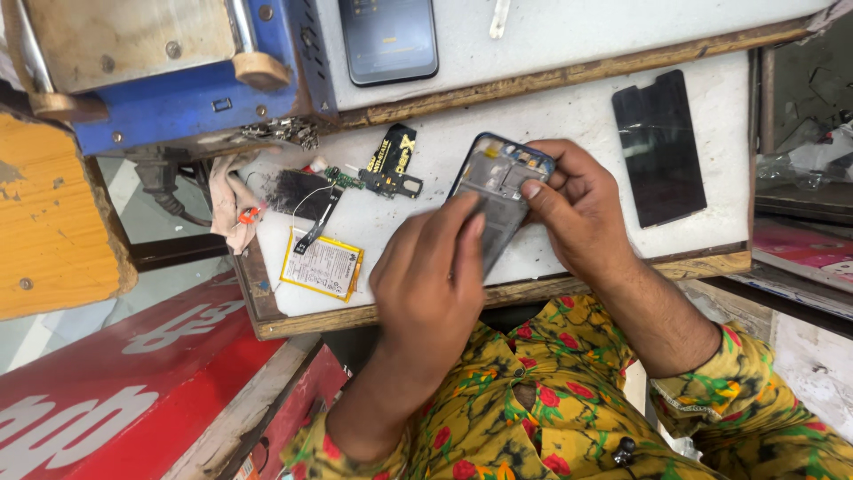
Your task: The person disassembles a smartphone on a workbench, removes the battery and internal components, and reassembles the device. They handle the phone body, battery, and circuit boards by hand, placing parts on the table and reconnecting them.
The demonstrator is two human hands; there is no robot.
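Opened dark-framed phone chassis: tilted over the white worktop, between both hands. Right hand: fingers closed around the chassis's upper right edge, thumb on its inner face. Left hand: curled, fingertips pressing the chassis's lower left side. Yellow-edged flat battery: well apart, left. Black glass panel: right.

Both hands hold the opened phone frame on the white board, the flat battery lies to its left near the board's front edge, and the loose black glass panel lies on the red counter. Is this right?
Not quite. In the head view the black glass panel lies on the white board, right of the hands, not on the red counter. The rest holds: the left hand and right hand hold the phone frame, and the battery lies left of it.
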